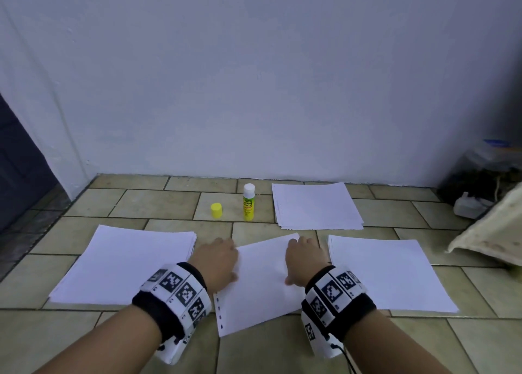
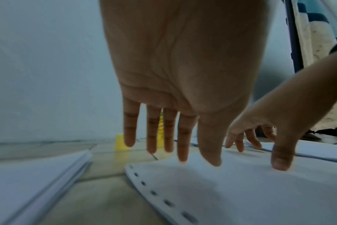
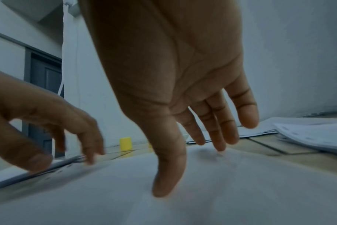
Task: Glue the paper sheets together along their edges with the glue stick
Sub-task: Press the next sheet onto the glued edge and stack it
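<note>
Surface: tiled floor (image 1: 158, 204), no bench in use.
Left hand (image 1: 217, 260): fingers straight and spread, pressing the left edge of the centre sheet (image 1: 262, 283); holds nothing.
Right hand (image 1: 303, 260): fingers extended, thumb tip down on the same sheet near its right side; holds nothing.
Centre sheet: lies tilted between the hands, punched holes along its left edge; whether it is one sheet or two already laid together, cannot tell.
Step, as judged: squaring or pressing the sheet flat.
Doing it well: keep palms low, smooth outward toward the edges, avoid skewing the paper.
Glue stick (image 1: 248, 205): upright, uncapped, beyond the sheet near the wall; yellow cap (image 1: 216, 210) just beside it, to its left.
Around: paper stacks to left (image 1: 124, 263), right (image 1: 392, 274) and far right (image 1: 316, 205); cloth bundle (image 1: 491, 232) at the right.
In the way: nothing between hands and glue stick.
</note>
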### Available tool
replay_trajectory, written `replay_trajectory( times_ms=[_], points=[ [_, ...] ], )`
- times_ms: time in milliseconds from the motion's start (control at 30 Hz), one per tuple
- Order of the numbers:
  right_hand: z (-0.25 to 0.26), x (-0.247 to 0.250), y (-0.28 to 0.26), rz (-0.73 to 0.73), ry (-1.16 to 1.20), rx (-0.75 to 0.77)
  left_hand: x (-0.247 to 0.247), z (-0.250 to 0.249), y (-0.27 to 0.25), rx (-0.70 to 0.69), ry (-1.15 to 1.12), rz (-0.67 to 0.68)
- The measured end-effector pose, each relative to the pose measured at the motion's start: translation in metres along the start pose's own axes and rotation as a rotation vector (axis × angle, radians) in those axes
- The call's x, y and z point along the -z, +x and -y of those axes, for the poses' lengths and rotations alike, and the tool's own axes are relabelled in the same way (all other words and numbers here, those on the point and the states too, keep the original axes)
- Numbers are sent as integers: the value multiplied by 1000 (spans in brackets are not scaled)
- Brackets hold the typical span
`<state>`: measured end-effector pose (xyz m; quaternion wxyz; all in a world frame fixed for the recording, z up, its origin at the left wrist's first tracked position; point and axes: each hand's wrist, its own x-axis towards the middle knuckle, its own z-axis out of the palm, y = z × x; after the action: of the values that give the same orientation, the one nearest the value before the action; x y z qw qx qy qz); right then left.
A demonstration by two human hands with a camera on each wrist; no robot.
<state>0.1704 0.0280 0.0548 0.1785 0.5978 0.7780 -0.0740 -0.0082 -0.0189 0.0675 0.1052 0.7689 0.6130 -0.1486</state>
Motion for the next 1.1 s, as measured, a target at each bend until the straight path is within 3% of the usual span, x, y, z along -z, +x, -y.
replay_trajectory(
  times_ms=[100,267,500,633,833,933,1100],
  points=[
    [8,-2,-1,18,1,35,-13,-12,-1,-89,-101,-2],
    [16,-8,-14,-8,102,42,-13,-12,-11,-78,-79,10],
    [42,-11,-22,-15,110,251,-21,0,-13,-50,-136,-66],
    [48,-8,-12,-50,130,354,-28,9,-7,24,-192,-38],
    [58,-1,-1,96,83,513,-33,14,4,84,-176,48],
    [54,0,0,136,146,492,-32,13,4,90,-148,57],
    [16,1,0,149,246,328,-32,14,3,85,-126,67]
  ],
)
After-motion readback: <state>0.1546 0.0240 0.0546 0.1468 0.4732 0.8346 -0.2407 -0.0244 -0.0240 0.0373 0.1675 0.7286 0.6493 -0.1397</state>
